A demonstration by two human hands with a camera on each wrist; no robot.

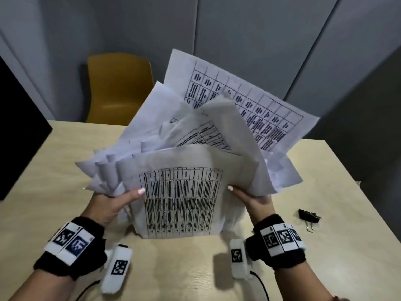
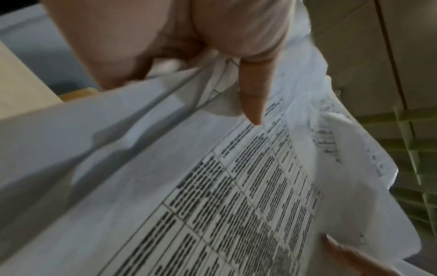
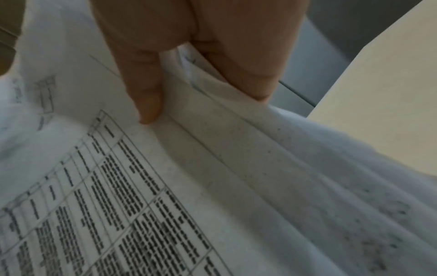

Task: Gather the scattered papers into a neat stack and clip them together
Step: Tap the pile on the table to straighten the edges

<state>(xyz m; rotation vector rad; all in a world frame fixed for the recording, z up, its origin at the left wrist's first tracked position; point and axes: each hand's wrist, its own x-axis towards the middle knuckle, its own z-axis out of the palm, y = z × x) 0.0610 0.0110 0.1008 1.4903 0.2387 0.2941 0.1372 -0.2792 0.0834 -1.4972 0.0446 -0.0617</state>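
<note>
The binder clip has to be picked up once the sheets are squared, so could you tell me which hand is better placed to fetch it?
Probably the right hand: the binder clip lies on the table just beyond its wrist. The left hand is across the papers and could keep holding them.

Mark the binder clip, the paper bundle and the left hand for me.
binder clip (image 1: 309, 215): head view, black body.
paper bundle (image 1: 180, 198): head view, front sheet's table.
left hand (image 1: 108, 205): head view, back of hand.

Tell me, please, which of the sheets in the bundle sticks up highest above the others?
The rearmost sheet, printed with a large-celled table; it leans up and right, well above the crumpled sheets in front of it.
</note>
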